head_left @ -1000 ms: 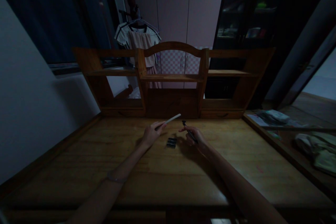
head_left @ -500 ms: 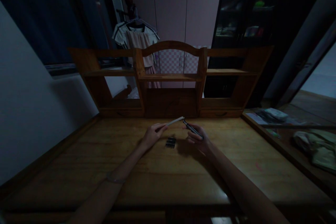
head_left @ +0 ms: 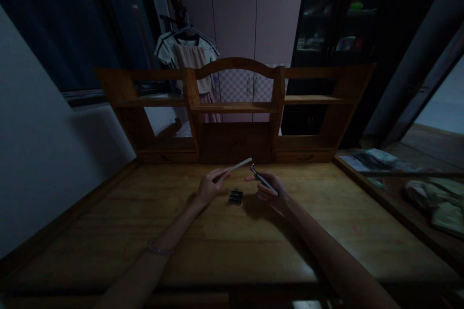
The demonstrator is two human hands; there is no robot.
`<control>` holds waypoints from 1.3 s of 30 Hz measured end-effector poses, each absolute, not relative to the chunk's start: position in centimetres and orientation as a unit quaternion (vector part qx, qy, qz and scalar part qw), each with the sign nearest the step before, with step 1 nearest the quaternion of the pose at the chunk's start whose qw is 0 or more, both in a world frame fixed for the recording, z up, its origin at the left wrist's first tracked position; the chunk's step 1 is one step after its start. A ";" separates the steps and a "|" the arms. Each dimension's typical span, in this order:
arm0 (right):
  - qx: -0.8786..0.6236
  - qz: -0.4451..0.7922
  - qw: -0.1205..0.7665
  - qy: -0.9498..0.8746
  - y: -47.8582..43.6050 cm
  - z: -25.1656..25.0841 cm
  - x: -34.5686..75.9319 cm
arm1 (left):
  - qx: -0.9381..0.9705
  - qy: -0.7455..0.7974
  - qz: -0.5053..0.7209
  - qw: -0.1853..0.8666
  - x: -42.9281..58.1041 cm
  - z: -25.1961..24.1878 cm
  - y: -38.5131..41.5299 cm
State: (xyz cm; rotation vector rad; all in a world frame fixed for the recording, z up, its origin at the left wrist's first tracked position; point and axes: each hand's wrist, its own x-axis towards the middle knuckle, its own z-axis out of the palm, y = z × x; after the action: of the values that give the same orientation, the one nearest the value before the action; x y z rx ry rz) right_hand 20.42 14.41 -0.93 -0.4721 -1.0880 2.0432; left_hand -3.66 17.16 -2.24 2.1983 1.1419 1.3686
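My left hand is closed on a thin white stick-like piece that points up and to the right. My right hand grips a slim dark pen-like tool whose metal tip points up-left, close to the white piece's end. Both hands hover just above the wooden desk. Between them on the desk lie small dark flat pieces. The room is dim and fine detail is hard to make out.
A wooden shelf unit stands at the desk's back edge. Clothes on a hanger hang behind it, before a pale wardrobe. A white wall runs along the left. Papers and cloth lie on a surface at the right.
My right hand turned the dark tool and brought its tip up toward the end of the white piece. The left hand stayed nearly still.
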 end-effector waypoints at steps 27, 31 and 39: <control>-0.189 0.798 0.386 -0.423 14.4 -1.2 20.0 | 0.789 0.384 0.469 0.097 -3.5 -1.9 16.8; -0.186 0.803 0.371 -0.427 14.6 -1.5 20.0 | 0.793 0.398 0.450 0.100 -3.3 -2.4 16.9; -0.203 0.789 0.382 -0.436 14.5 -1.2 20.0 | 0.787 0.401 0.457 0.106 -3.4 -1.9 16.7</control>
State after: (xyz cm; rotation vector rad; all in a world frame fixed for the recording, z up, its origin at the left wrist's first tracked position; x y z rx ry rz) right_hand 20.04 14.47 -1.18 -0.5170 -1.1130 2.0132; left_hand -3.35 16.74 -1.92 2.3175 1.1801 1.3468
